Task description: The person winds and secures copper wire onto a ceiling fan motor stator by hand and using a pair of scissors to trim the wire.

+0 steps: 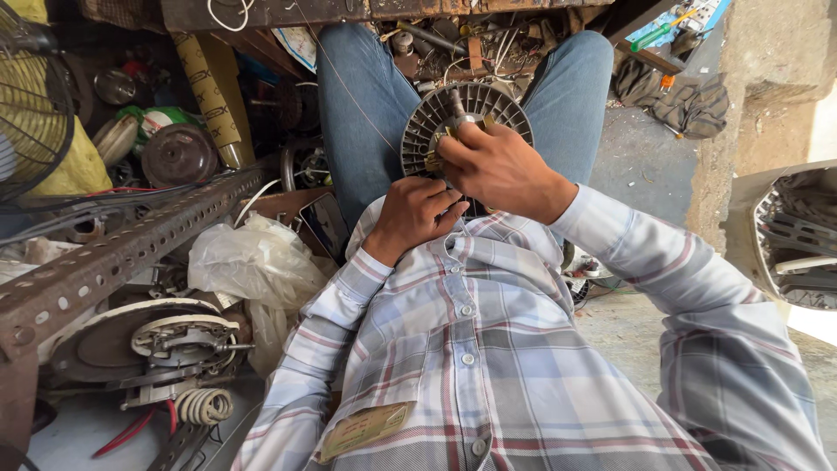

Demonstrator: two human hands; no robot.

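A perforated rusty angle bar [113, 257], crumpled plastic bag [248, 262] and wire fan guard [30, 96] lie nearby

Plaid button-up shirt, long cuffed sleeves, blue jeans

Cluttered workshop corner: rusty perforated angle bar [122, 253] crossing the left of the frame, wire fan guard [35, 96] at upper left, grey concrete floor [641, 161] at right, rough pillar [750, 96] at upper right, daylight entering from far right.
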